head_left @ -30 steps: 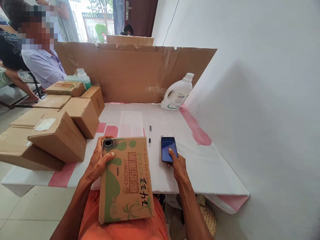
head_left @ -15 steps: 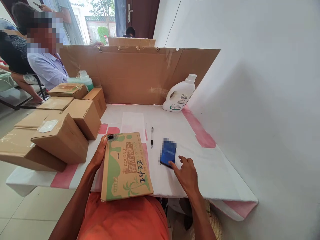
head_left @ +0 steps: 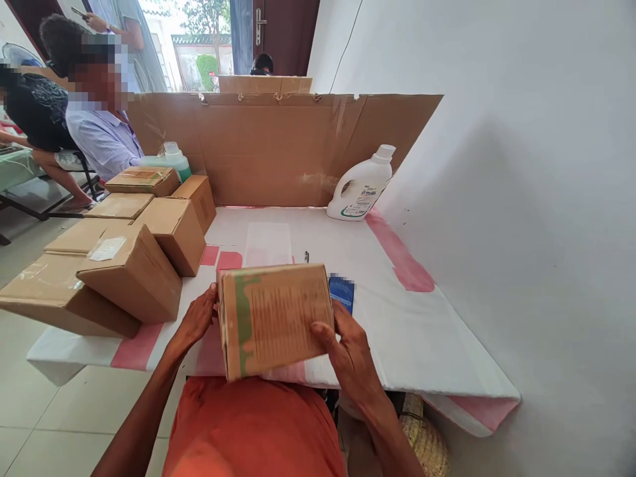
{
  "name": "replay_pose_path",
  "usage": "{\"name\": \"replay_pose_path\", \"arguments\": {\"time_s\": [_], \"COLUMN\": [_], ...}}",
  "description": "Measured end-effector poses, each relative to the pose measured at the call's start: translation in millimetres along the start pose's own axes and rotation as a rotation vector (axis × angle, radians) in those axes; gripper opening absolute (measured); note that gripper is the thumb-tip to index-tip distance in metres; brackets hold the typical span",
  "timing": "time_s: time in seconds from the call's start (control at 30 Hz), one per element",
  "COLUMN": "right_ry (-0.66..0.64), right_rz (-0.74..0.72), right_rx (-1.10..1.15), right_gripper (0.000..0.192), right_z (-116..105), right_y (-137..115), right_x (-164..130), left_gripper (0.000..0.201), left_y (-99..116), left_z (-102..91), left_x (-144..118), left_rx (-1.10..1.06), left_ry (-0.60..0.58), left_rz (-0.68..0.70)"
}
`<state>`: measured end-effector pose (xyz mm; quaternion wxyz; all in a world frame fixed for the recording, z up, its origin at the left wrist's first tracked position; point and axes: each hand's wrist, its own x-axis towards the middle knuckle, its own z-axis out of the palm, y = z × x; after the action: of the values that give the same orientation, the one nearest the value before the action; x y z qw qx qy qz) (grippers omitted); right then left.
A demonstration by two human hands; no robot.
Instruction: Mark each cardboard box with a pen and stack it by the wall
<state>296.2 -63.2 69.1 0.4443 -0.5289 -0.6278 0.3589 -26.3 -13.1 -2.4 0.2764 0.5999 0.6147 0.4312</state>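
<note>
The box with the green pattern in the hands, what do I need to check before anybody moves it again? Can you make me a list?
1. Right hand holding the box: ok, thumb on the printed face at the right side.
2. Left hand gripping firmly: cannot tell; it is at the left edge, fingers partly hidden.
3. Phone fully in view: not ok, partly covered by the box and right hand.
4. Pen fully in view: not ok, only one end shows past the box.
5. White bottle standing: ok, at the back of the table.
</note>
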Motion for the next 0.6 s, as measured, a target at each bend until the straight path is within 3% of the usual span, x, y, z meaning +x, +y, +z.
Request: {"name": "replay_pose_path", "arguments": {"time_s": [0.1, 0.27, 0.37, 0.47, 0.53, 0.6], "right_ry": [0.061, -0.248, -0.248, -0.211, -0.205, -0.182], "right_rz": [-0.109, -0.088, -0.039, -0.07, -0.107, -0.14], "right_rx": [0.133, 0.274, 0.183, 0.172, 0.162, 0.149], "right_gripper": [0.073, 0.095, 0.092, 0.081, 0.076, 0.072], "right_z": [6, 50, 74, 90, 93, 90], "right_y": [-5, 36, 62, 73, 72, 71], "right_x": [29, 48, 47, 55, 72, 97], "left_gripper": [0.055, 0.066, 0.076, 0.087, 0.088, 0.085], "left_y": [-2, -5, -10, -13, -10, -1], "left_z": [6.7, 6.6, 5.7, 10.5, 16.2, 23.7], "left_x": [0, -16, -40, -50, -39, -10], "left_rx": [0.007, -0.037, -0.183, -0.251, -0.28, -0.327], "left_ry": [-0.014, 0.051, 0.043, 0.058, 0.071, 0.069], "left_rz": [-0.066, -0.154, -0.276, -0.252, -0.167, -0.083]}}
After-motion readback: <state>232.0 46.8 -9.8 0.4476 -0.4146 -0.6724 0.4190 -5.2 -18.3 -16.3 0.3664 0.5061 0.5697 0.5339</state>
